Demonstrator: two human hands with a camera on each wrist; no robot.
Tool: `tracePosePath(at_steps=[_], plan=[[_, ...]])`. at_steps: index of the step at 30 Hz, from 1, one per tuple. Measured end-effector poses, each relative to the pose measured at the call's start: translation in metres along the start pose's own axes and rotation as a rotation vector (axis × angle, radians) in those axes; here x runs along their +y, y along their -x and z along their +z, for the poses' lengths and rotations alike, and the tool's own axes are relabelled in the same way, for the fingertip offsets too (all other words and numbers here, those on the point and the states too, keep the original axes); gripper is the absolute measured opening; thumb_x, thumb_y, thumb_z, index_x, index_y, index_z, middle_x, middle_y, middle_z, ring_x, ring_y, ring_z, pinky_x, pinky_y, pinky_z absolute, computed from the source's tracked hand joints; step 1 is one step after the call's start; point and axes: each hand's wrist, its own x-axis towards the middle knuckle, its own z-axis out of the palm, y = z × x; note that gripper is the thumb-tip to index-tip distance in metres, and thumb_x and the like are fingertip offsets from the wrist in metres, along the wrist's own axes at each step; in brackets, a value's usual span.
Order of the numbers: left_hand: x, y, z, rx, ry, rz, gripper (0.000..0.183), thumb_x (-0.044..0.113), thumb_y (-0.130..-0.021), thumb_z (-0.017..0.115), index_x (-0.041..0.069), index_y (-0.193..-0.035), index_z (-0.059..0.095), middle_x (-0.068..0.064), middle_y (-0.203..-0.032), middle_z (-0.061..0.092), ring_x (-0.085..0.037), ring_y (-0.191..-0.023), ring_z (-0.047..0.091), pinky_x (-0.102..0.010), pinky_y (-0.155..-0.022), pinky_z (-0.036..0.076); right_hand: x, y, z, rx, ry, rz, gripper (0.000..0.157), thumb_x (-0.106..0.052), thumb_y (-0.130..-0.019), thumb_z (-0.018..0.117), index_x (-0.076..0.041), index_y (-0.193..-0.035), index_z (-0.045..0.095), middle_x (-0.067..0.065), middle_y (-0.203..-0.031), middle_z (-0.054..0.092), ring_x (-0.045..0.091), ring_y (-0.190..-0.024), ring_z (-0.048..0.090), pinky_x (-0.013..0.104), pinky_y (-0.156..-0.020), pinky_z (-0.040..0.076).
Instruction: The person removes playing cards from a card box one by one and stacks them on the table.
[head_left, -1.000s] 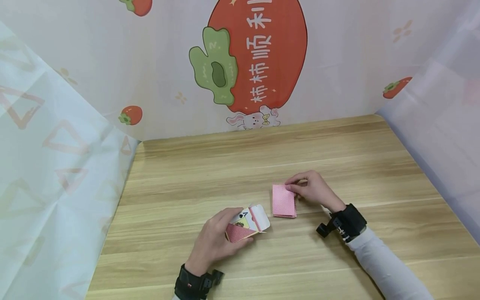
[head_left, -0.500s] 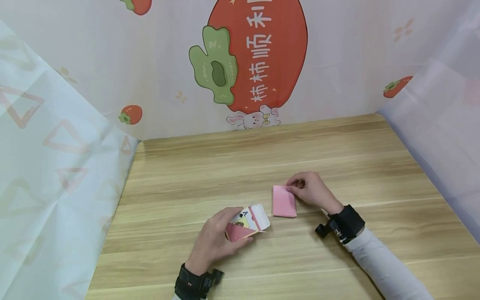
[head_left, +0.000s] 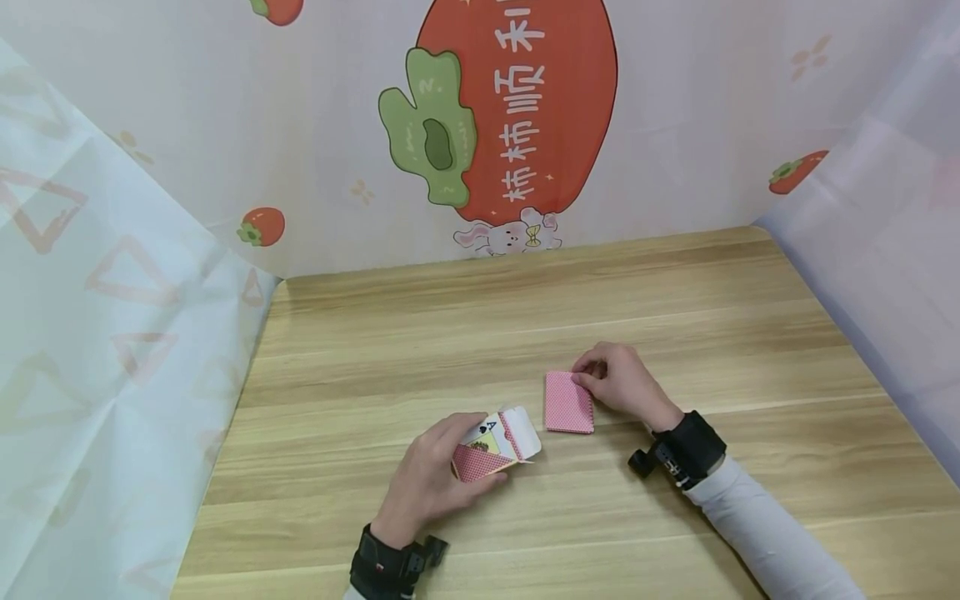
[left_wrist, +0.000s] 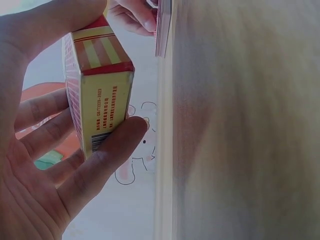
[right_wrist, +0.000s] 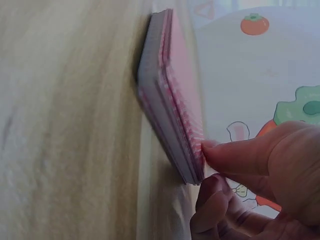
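Observation:
A stack of playing cards (head_left: pixel 569 403) with pink patterned backs lies face down on the wooden table; its layered edges (right_wrist: pixel 162 90) show in the right wrist view. My right hand (head_left: pixel 624 383) pinches the stack's far right corner, thumb on the top card and the other fingers curled by the edge. To the left, my left hand (head_left: pixel 435 471) grips a card box (head_left: pixel 483 458), its thumb along one side and fingers along the other. The box's white end flap stands out toward the stack. Its printed side and barcode (left_wrist: pixel 100 141) face the left wrist camera. The box's inside is hidden.
The wooden table (head_left: pixel 420 333) reaches back to a cloth backdrop (head_left: pixel 330 108) printed with persimmons. Further cloths hang at the left (head_left: pixel 127 400) and right (head_left: pixel 885 250) sides. A black camera band (head_left: pixel 690 450) sits on each wrist.
The top of the stack, slightly offset from the cards below a second ago, now lies nearly even with them. My right hand has shifted very slightly. The left hand and box stay put.

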Motion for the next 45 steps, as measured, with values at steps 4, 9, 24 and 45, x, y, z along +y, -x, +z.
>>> tracePosePath(at_steps=[4,9,24,45], plan=[[0.001,-0.001,-0.001,-0.001,0.003,-0.002,0.073,0.046,-0.073,0.090,0.013,-0.133,0.063,0.001,-0.123,0.071,-0.010,-0.099,0.067,-0.030,-0.078,0.059,-0.001,0.000,-0.001,0.015,-0.002,-0.005,0.007,-0.011,-0.087,0.080,-0.008,-0.094,0.080,0.003,-0.087,0.068,0.015,-0.069,0.056,0.028,-0.059,0.046],[0.001,-0.001,-0.001,-0.006,0.001,-0.006,0.072,0.047,-0.074,0.088,0.012,-0.133,0.063,0.000,-0.123,0.071,-0.011,-0.099,0.067,-0.032,-0.079,0.059,-0.005,0.000,-0.002,0.053,-0.057,-0.050,0.006,-0.012,-0.089,0.078,-0.009,-0.094,0.079,0.004,-0.090,0.070,0.016,-0.073,0.060,0.028,-0.062,0.049],[0.004,0.001,-0.001,-0.004,-0.014,-0.016,0.072,0.048,-0.073,0.089,0.016,-0.132,0.064,0.004,-0.122,0.071,-0.007,-0.100,0.066,-0.029,-0.080,0.059,-0.055,0.025,-0.001,-0.110,-0.371,-0.185,0.015,-0.019,-0.092,0.076,-0.009,-0.104,0.077,0.000,-0.097,0.075,0.016,-0.082,0.070,0.029,-0.070,0.060],[0.005,0.000,0.000,-0.008,0.027,0.025,0.072,0.043,-0.072,0.091,0.015,-0.133,0.064,0.002,-0.123,0.071,-0.011,-0.103,0.068,-0.031,-0.080,0.060,-0.073,0.047,0.048,-0.298,-0.505,-0.198,0.016,-0.002,-0.085,0.077,-0.009,-0.096,0.067,0.003,-0.089,0.070,0.016,-0.072,0.070,0.032,-0.065,0.061]])
